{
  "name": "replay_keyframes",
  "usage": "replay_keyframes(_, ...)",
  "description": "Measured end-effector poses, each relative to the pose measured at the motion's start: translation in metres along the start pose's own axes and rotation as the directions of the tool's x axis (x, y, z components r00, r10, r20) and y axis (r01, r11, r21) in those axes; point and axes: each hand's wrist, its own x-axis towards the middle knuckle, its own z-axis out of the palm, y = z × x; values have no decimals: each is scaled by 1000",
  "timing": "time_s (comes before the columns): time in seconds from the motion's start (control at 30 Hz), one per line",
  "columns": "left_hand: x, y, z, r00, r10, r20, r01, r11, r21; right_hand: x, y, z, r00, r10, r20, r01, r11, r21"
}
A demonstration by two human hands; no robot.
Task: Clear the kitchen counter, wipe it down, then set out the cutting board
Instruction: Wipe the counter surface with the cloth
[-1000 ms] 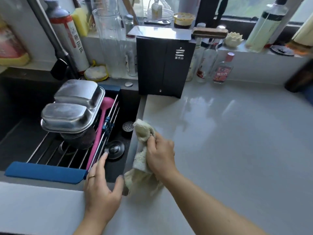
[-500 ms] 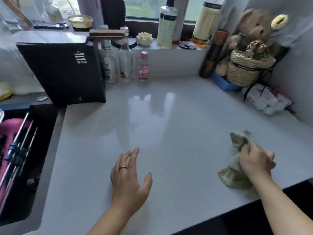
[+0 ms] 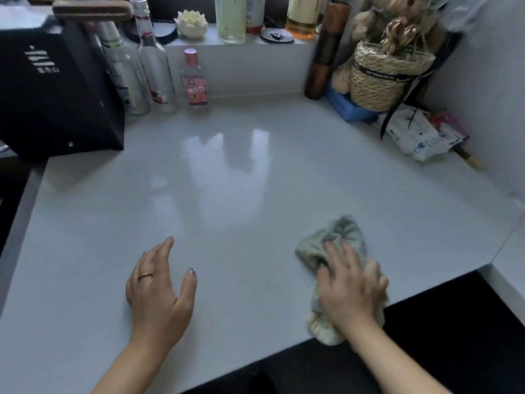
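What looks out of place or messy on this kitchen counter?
No spill shows. A crumpled white packet lies in the right corner beside the woven basket, and a plush bear sits behind it, odd for a kitchen.

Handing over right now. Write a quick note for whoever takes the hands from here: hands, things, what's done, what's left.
Left hand: open, fingers spread, holding nothing, low at the counter; contact unclear.
Right hand: flat on the cloth, pressing it to the counter near the front edge.
Done: clearing, it seems; bottles and a black box stand at the back.
Left: finish wiping, then set out the cutting board, which is not in view.
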Motion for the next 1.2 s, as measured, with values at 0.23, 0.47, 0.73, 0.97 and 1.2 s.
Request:
replay_keyframes(0.23, -14, -42, -46, 984, -127, -124, 124, 992, -33, -69, -106, 9, 963, -260, 71, 262, 965, -14)
replay_keyframes(0.47, -39, -112, -114, 922, -302, -242, 305, 952, -28, -132, -209, 34, 872, -452, 191, 449, 892, 58)
replay_keyframes(0.73, -48, -170, -161, 874, -383, -299, 380, 922, -71, -168, -331, 50, 807, -531, 258, 504, 847, 169)
replay_keyframes(0.97, -14, -179, -166, 909, -285, -304, 260, 958, -122, -154, -397, 64, 789, -530, 311, 338, 797, 501)
replay_keyframes(1.2, 34, -140, -143, 964, -139, -227, 113, 986, -122, -55, -307, 17, 959, -225, 172, 44, 719, 694)
